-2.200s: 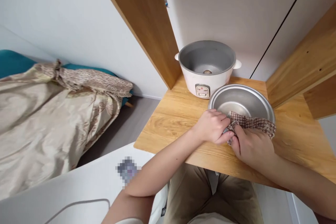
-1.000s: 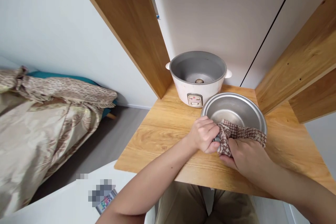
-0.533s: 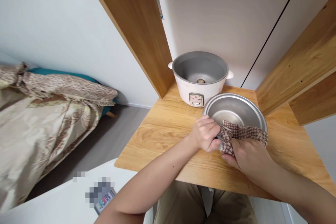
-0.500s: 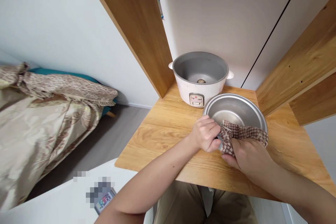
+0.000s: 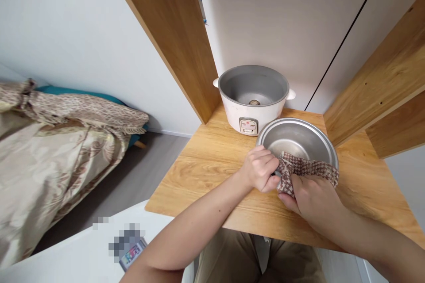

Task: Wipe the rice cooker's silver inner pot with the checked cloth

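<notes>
On the wooden tabletop (image 5: 186,172) stands a round metal inner pot (image 5: 299,135), upright with its bare inside facing up. My left hand (image 5: 261,169) is closed round its near left rim. A brown-and-white houndstooth cloth (image 5: 314,170) drapes over the near rim, partly inside the pot. My right hand (image 5: 314,194) grips this cloth, pressing it around the rim, with the thumb outside and the fingertips hidden. Just behind the pot sits a white rice cooker body (image 5: 254,110), lidless, its grey interior showing a round sensor in the middle.
A wooden post (image 5: 172,44) rises behind the table on the left, and wooden beams (image 5: 375,84) slant along the right. A bed with a patterned cover (image 5: 66,150) lies at far left. At lower left, a white surface (image 5: 83,247) carries a partly blurred object.
My right hand and the cloth have shifted very slightly left along the near rim. My left hand, the pot and the cooker body stay in place.
</notes>
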`<action>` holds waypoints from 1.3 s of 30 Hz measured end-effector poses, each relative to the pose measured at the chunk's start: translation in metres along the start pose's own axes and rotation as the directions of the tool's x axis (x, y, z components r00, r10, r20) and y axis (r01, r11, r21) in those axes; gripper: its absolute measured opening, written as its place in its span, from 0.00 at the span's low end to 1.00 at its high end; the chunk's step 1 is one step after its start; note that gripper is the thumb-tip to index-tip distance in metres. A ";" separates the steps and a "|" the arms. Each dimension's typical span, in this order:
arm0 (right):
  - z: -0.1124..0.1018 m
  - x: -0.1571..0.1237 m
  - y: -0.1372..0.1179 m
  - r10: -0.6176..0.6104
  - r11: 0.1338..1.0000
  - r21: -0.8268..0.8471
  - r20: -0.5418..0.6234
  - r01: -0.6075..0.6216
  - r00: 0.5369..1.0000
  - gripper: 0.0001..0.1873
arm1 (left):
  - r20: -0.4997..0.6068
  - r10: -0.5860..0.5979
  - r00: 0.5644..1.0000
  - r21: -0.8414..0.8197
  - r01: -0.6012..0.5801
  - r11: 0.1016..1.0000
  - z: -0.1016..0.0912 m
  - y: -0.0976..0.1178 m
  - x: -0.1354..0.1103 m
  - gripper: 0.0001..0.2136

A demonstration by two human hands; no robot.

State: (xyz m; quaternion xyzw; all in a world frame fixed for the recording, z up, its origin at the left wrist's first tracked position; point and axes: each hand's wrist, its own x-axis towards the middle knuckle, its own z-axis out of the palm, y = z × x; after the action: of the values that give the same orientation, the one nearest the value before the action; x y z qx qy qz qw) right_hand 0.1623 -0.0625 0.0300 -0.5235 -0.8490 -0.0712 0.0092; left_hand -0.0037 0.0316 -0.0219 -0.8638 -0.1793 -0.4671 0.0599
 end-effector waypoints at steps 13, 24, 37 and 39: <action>0.000 0.002 -0.001 -0.027 0.998 0.051 0.045 0.025 0.999 0.15 | 0.022 0.036 0.999 -0.019 -0.036 0.999 -0.002 -0.002 0.002 0.23; -0.014 0.006 0.010 -0.040 0.998 0.058 0.219 0.028 0.975 0.17 | 0.000 0.035 0.999 -0.004 -0.035 0.999 -0.002 -0.001 0.003 0.24; -0.009 0.004 0.008 -0.023 0.999 0.047 0.170 0.015 0.985 0.15 | -0.015 0.030 0.999 -0.009 -0.030 0.999 -0.003 0.000 0.004 0.23; -0.007 0.003 0.006 -0.010 0.999 0.035 0.140 0.005 0.990 0.15 | -0.016 0.027 0.999 -0.012 -0.027 1.000 -0.002 0.000 0.004 0.23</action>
State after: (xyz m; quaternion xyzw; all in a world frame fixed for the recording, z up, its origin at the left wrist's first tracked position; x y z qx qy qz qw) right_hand 0.1663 -0.0578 0.0376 -0.5240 -0.8505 -0.0196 -0.0415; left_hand -0.0036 0.0323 -0.0174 -0.8627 -0.1641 -0.4743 0.0623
